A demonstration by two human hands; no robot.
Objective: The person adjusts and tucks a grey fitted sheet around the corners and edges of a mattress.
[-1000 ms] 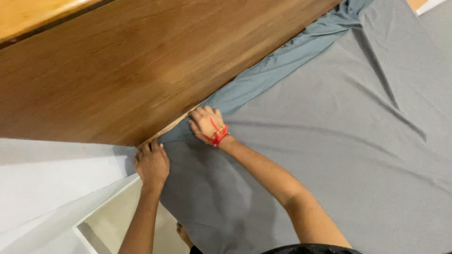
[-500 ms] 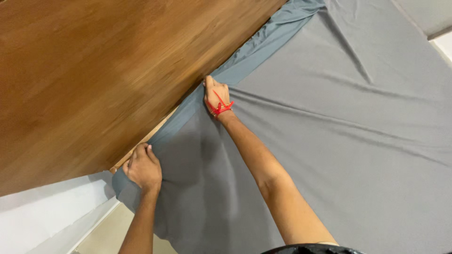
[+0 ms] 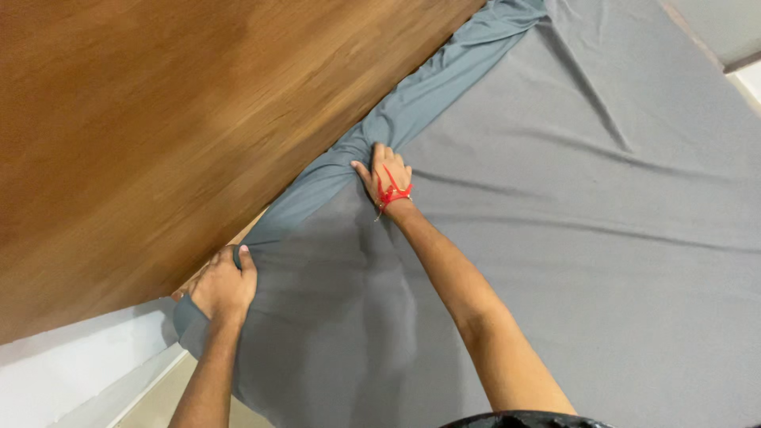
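Sheet (image 3: pixel 555 238) edge runs diagonally along headboard (image 3: pixel 158 143), lower left to upper right; left hand (image 3: pixel 222 289) clamped on its corner at the low end; right hand (image 3: pixel 386 176) farther up, fingers gripping the bunched fold; hands apart.

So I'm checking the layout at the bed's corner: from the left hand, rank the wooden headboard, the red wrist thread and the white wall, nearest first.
From the left hand:
1. Wooden headboard, touching, just above.
2. White wall, lower left.
3. Red wrist thread, on the right wrist, up right.
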